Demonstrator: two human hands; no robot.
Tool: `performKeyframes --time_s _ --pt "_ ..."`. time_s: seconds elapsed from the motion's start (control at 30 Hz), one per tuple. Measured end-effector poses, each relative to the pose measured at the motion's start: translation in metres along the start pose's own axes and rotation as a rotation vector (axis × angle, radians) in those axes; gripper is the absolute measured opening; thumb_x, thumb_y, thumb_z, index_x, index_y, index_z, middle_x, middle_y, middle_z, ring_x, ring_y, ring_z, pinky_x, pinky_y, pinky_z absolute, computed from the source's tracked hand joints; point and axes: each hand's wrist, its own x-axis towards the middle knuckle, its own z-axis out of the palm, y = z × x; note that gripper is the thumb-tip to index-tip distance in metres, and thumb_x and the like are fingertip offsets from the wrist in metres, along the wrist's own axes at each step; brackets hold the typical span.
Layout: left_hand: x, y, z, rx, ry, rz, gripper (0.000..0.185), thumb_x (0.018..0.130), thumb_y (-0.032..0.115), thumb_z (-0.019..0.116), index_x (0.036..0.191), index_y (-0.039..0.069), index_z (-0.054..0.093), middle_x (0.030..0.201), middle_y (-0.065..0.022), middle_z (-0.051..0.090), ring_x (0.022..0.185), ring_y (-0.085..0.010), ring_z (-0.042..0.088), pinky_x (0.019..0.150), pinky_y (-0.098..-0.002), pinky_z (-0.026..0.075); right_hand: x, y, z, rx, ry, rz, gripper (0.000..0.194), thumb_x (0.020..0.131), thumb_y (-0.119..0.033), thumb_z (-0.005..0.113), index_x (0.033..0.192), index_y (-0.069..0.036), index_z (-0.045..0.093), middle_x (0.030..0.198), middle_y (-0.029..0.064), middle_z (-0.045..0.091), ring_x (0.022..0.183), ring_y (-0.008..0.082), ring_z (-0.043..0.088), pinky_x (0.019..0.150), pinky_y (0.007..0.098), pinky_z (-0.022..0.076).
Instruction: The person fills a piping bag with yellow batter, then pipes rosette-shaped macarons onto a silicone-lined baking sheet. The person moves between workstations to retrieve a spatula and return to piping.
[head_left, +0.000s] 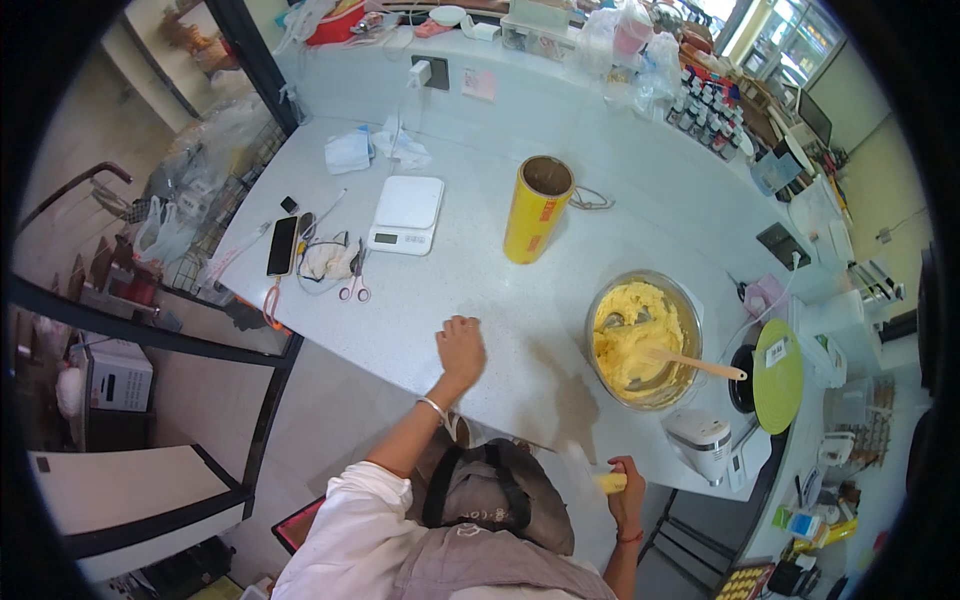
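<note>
My left hand (461, 351) rests on the white worktop near its front edge, fingers curled, with nothing visible in it. My right hand (627, 495) is at the front edge, lower right, closed on the yellow handle (611, 482) of a tool with a pale, blurred blade. A metal bowl (696, 330) of yellow dough-like mixture stands to the right, a wooden-handled spatula (705, 365) lying in it. A yellow roll of film with a cardboard core (534, 225) stands upright behind my hands. Left of it lies a white kitchen scale (406, 214).
At the left lie a phone (282, 246), scissors (355, 289) and cables. A white hand mixer (699, 442) and a green round lid (778, 377) are at the right. A raised ledge (555, 75) with small bottles (705, 112) borders the back.
</note>
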Motion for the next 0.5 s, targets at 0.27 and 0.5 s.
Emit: performKeyframes --time_s 0.27,0.5 --pt "0.004 -0.067 0.028 0.235 -0.052 0.147 0.008 0.074 0.018 0.059 0.078 0.011 0.061 0.084 -0.0064 0.057 0.087 -0.0223 0.051 0.074 -0.0373 0.035 0.044 0.031 0.045 -0.638 -0.165 0.039 0.011 0.079 -0.020 0.053 0.085 -0.012 0.056 0.069 0.0143 0.063 0.067 0.0355 0.061 0.058 0.0452 0.0473" --pt "-0.003 -0.087 -0.052 -0.360 -0.151 -0.342 0.013 0.085 0.010 0.043 0.094 0.001 0.046 0.076 -0.0203 0.060 0.072 -0.0386 0.059 0.063 -0.0476 0.044 0.110 0.043 0.089 -0.571 0.102 -0.087 0.028 0.074 -0.025 0.060 0.097 -0.009 0.055 0.092 0.0144 0.063 0.084 0.0308 0.061 0.064 0.0445 0.0490"
